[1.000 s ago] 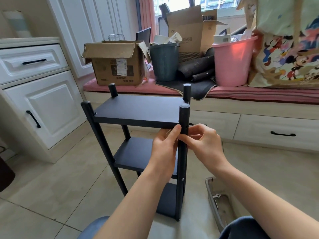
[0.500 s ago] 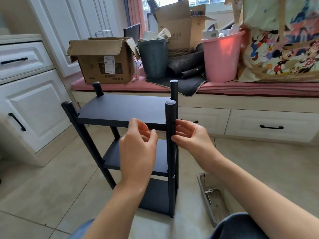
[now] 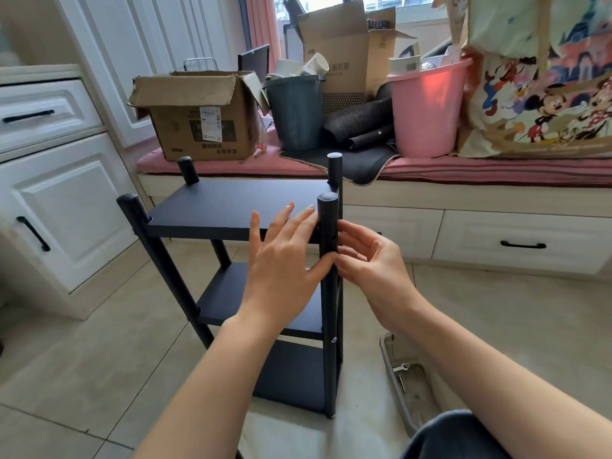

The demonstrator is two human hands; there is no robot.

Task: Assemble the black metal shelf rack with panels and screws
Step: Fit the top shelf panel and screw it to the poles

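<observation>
Black metal rack (image 3: 231,210) is stood upright on the tiled floor (image 3: 99,359), centre frame, just near of the window seat (image 3: 463,170). 3 shelf panels are seen, stacked top, mid, bottom; 4 posts, one per corner, each w/ a rounded cap above the top panel. Near-right post (image 3: 328,293) is flanked by both hands. Left hand (image 3: 284,270): fingers spread & nearly straight over the top panel's near edge, thumb tip laid against the post; nothing is gripped. Right hand (image 3: 371,260): fingers loosely curled, tips brought to the post's right side just below the top panel; whether sth small is pinched there can't be told. 1 screw head is seen lower on that post, at mid-panel level. Open floor is left on the rack's left side & near side; to the right, a grey tray (image 3: 394,385) w/ small hardware lies close. On the seat beyond: 2 cardboard boxes, 1 dark bucket (image 3: 294,114), 1 pink bucket (image 3: 427,111).
</observation>
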